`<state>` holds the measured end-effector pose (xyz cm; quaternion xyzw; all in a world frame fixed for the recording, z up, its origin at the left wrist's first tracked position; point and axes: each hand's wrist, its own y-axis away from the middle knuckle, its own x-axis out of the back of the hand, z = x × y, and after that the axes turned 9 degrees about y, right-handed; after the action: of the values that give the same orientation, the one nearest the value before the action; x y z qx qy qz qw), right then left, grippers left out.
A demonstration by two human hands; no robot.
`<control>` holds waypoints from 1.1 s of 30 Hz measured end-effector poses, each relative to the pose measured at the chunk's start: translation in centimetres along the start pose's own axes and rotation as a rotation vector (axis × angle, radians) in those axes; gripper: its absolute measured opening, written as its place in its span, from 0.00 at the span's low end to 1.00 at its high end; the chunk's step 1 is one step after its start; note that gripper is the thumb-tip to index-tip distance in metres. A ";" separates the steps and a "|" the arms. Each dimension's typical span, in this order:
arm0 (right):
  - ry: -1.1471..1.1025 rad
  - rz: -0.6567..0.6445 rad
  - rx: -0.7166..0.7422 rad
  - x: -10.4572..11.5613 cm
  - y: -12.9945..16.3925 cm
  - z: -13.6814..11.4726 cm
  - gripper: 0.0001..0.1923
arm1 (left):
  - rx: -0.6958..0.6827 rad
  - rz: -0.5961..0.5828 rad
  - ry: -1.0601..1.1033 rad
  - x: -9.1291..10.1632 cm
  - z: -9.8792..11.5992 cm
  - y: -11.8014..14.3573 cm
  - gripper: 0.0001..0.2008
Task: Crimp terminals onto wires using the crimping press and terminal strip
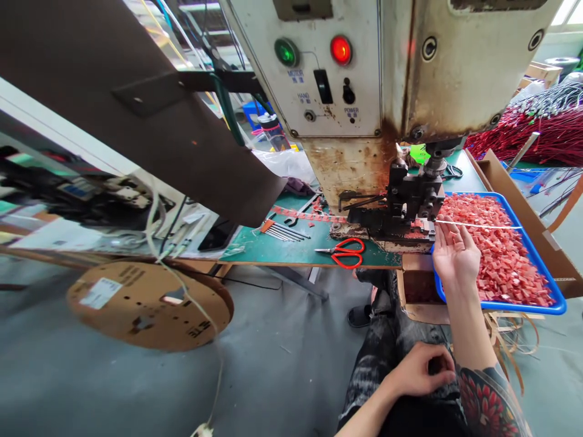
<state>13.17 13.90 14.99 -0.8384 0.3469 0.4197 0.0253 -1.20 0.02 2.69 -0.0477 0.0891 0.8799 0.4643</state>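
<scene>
My right hand (454, 250) reaches up to the press head, its fingers pinched on a thin white wire (478, 225) that runs level from the black crimp die (401, 203) across the blue tray (544, 267). The tray holds several small red parts (501, 255). My left hand (416, 368) rests on my lap with fingers curled; I cannot tell what, if anything, is inside it. The worn cream press machine (364, 79) stands over the green bench mat (282, 246), with a green lamp and a lit red lamp on its panel.
Red-handled scissors (347, 252) and a bunch of thin metal pins (282, 232) lie on the mat. A cardboard reel (148, 306) sits at floor level on the left. A dark angled panel (136, 103) overhangs upper left. Red wire bundles (537, 130) lie at the far right.
</scene>
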 end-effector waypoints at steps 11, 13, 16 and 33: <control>0.207 -0.175 0.001 3.0 2.9 -3.4 0.13 | 0.020 0.022 -0.025 0.1 0.0 0.1 0.06; 0.291 -0.233 0.051 3.6 4.8 -4.6 0.12 | 0.017 0.020 -0.026 0.1 -0.1 0.1 0.07; 0.471 -0.314 0.133 4.4 7.4 -5.9 0.13 | 0.010 0.023 -0.022 0.1 0.0 0.0 0.08; 0.797 -0.501 0.474 3.3 13.1 -7.1 0.10 | 0.047 0.063 -0.104 -0.1 0.2 0.0 0.04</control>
<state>11.47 -0.29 20.46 -0.9614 0.2041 -0.0407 0.1799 -1.10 -0.05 2.91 0.0121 0.0869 0.8930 0.4414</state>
